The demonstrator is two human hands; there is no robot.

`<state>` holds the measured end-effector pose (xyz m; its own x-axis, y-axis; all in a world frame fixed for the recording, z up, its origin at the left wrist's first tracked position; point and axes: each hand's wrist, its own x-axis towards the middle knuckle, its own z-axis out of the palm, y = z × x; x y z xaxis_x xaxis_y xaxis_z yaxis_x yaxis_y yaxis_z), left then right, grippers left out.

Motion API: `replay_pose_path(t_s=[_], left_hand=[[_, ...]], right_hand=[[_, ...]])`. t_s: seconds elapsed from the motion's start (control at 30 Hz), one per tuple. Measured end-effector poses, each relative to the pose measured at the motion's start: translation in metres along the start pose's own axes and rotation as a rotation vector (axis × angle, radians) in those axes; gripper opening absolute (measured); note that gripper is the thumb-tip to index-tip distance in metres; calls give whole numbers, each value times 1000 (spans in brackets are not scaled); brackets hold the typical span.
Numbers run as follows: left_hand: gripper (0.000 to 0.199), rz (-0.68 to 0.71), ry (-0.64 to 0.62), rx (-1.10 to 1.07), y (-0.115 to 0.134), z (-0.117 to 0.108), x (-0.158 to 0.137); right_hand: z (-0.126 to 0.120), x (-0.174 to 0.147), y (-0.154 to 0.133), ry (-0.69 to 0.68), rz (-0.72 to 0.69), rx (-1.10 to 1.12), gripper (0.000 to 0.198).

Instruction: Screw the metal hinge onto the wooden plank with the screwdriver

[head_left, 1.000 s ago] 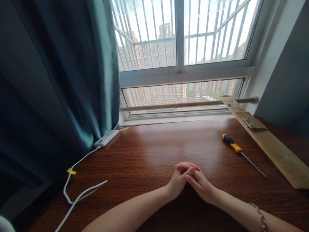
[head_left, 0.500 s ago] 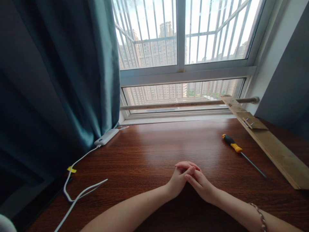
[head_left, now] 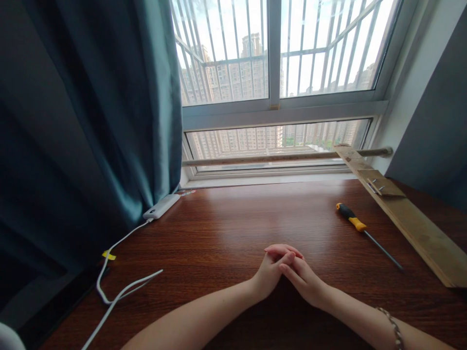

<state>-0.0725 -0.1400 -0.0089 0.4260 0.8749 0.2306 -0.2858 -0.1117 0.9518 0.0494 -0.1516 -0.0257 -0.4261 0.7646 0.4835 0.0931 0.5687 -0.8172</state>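
My left hand and my right hand are clasped together on the brown wooden table, fingers folded over each other. Both are closed, and no object shows between them. To their right lies a screwdriver with a black and yellow handle, its metal shaft angled toward me. Beyond it a long wooden board slants from the window bar to the right edge. On the board rests a small wooden piece with a couple of screws on it.
A white power strip sits by the blue curtain at the left. Its white cable loops over the left of the table. A horizontal rail runs in front of the barred window at the back.
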Motion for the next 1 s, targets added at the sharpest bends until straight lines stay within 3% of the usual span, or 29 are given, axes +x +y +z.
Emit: replay_pose_path(t_s=[1.0], left_hand=[[35, 7, 1, -22, -2, 0, 0]], right_hand=[[0, 0, 1, -12, 21, 20, 31]])
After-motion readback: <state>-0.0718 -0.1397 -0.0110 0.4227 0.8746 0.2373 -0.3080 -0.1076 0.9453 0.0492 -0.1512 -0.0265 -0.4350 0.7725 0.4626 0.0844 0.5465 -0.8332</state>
